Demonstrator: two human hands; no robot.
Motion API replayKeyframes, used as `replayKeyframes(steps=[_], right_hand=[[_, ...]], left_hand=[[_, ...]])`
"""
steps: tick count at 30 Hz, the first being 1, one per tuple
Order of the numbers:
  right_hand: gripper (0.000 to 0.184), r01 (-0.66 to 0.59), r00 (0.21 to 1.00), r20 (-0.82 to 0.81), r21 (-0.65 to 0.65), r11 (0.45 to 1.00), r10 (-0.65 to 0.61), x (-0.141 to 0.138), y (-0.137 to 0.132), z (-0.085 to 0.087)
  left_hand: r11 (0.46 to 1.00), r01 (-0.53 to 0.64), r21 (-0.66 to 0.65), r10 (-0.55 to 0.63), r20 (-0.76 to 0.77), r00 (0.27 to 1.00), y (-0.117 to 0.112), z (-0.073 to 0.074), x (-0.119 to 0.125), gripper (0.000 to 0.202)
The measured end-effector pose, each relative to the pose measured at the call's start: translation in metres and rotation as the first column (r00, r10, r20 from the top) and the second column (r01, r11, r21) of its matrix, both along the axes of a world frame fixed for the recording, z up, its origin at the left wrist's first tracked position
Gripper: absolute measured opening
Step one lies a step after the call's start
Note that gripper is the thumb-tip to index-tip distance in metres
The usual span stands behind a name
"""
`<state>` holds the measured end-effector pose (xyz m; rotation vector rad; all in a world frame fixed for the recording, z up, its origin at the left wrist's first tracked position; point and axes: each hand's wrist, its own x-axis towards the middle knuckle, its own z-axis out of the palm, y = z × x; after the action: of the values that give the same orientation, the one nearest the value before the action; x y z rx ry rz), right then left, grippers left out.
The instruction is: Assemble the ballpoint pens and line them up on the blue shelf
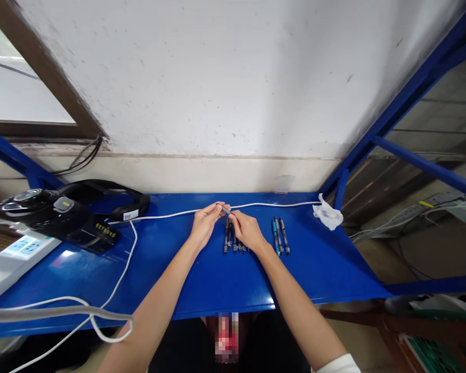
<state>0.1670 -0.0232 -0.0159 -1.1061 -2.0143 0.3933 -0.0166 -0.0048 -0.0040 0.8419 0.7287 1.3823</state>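
Observation:
Both my hands meet over the middle of the blue table [202, 280]. My left hand [205, 224] and my right hand [247, 229] are closed in a pinch on the two ends of one thin pen [225, 209], held just above the tabletop. Directly below them lie several dark pens [229, 238] side by side. A second group of pens [280, 235], some with blue barrels, lies a little to the right of my right hand.
A white cable [171, 214] runs along the back of the table and loops down at the left. Black headset gear [77, 215] and a white power strip [19, 251] sit at the left. A crumpled white tissue [328, 215] lies at the back right, beside the blue frame post.

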Motion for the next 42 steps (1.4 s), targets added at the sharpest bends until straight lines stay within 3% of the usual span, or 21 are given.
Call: replayKeyframes(steps=[10,31,36,42], right_hand=[[0.036,0.022,0.986,0.161,0.07,0.997,-0.033,-0.0037,-0.0044,0.0011],[0.042,0.118,0.887,0.415,0.217,0.969,-0.201,-0.0102,-0.004,0.0036],[0.039,0.103,0.92,0.352,0.21,0.972,-0.174,-0.0075,-0.0045,0.0055],[0.036,0.106,0.967,0.209,0.194,0.975,-0.147,-0.0015,-0.0026,0.003]], left_hand=[[0.984,-0.175,-0.017,0.171,-0.142,0.975,-0.0042,0.0049,-0.0003,0.045],[0.947,-0.308,-0.087,0.291,-0.17,0.942,-0.0052,0.0068,-0.0008,0.045],[0.968,-0.247,-0.036,0.238,-0.166,0.957,-0.004,0.0074,-0.0023,0.044],[0.999,0.009,0.054,-0.005,-0.063,0.998,-0.0065,0.009,0.0009,0.056]])
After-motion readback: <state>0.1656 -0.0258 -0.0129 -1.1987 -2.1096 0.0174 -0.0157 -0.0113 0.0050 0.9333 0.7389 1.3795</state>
